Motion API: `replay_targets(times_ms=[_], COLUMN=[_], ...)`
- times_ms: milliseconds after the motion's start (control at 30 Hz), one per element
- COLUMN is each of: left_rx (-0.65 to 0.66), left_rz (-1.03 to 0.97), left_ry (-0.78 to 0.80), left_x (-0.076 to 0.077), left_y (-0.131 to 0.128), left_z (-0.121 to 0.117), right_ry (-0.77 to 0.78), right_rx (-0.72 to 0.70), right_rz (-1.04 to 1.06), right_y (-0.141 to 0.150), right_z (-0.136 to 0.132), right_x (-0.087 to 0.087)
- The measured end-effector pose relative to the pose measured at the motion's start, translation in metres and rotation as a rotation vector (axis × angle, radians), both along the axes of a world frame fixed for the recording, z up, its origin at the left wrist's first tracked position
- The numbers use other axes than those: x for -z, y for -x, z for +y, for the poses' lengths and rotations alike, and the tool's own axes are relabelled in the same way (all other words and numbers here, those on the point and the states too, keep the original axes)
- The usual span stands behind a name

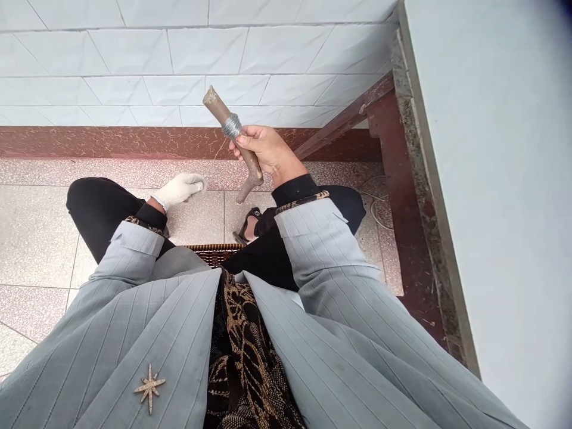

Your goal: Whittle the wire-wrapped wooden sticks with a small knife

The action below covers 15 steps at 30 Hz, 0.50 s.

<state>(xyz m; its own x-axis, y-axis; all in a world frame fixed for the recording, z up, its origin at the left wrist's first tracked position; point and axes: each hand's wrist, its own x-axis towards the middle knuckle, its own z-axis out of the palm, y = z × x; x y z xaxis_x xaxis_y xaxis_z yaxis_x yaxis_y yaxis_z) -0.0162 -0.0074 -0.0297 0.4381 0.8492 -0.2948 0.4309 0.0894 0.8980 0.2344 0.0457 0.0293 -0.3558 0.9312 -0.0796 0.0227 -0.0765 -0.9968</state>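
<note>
My right hand (267, 150) is bare and wrapped round a brown wooden stick (217, 108) that tilts up to the left. A coil of thin grey wire (231, 126) is wound round the stick just above my thumb. A fine strand runs from the coil down towards my left hand (180, 189). That hand wears a white glove and is held low over my left knee, fingers drawn together as if pinching the strand. I sit on a woven seat (213, 251).
A white tiled wall (179, 53) with a red-brown skirting stands ahead. A dark red door frame (402, 196) and a white wall close off the right side. Speckled floor tiles (36, 238) lie below. A sandalled foot (248, 226) shows between my knees.
</note>
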Motion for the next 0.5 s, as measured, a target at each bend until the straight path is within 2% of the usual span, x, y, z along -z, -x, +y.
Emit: replay_targets(times_ms=[100,167,233,300,333,400,467,500], left_rx=[0.069,0.111,0.143,0.174,0.178,0.167,0.141,0.127], left_rz=[-0.022,-0.079,-0.136,-0.155,-0.156,-0.16,-0.176,-0.188], left_ry=[0.037,0.084,0.124,0.12,0.104,0.072,0.064,0.067], left_x=[-0.005,-0.009,-0.013,-0.016,-0.018,-0.02,-0.021,-0.022], left_y=[-0.004,-0.007,-0.01,-0.011,-0.011,-0.011,-0.009,-0.007], left_z=[-0.003,-0.006,-0.009,-0.011,-0.012,-0.013,-0.013,-0.013], right_ry=[0.003,-0.026,-0.084,-0.183,-0.235,-0.293,-0.244,-0.184], right_rx=[0.065,0.116,0.144,0.1,0.039,-0.184,-0.538,-0.737], right_rz=[-0.08,-0.208,-0.427,-0.715,-0.862,-1.116,-1.234,-1.222], right_y=[0.003,0.004,0.004,0.005,0.006,0.008,0.008,0.008], right_z=[0.006,0.01,0.013,0.012,0.011,0.006,0.002,0.001], right_x=[0.01,0.018,0.024,0.026,0.026,0.023,0.02,0.018])
